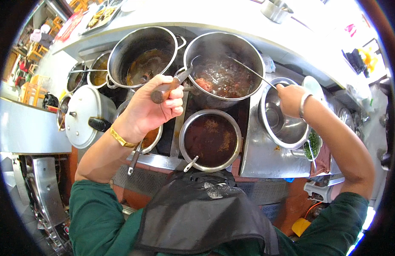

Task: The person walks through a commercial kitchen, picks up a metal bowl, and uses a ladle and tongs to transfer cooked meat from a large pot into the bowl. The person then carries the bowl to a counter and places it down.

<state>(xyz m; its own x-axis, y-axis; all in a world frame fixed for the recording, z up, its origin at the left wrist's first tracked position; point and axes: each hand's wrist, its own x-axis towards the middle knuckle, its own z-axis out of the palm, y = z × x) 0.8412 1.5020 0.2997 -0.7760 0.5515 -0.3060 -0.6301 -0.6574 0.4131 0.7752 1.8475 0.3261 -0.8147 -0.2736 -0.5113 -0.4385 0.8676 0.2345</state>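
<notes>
My left hand [149,107] grips the wooden handle [167,90] of a metal tool. Its curved, hook-like end rises at the left rim of a large steel stockpot [213,44]. Dark broth [229,73] bubbles and steams in this pot, and a reddish lump, apparently meat [204,84], shows at its left side. My right hand [290,99] closes around a thin metal rod [253,73] that slants over the right rim into the pot. What the rod's far end touches cannot be seen. Below my right hand sits a wide steel bowl [288,139].
A second stockpot [120,65] stands left of the first. Nearest me is a pot of dark liquid [207,144] with a utensil in it. A lidded pressure cooker [84,116] is at left. Chopped greens [312,145] lie right; a white counter [197,14] runs behind.
</notes>
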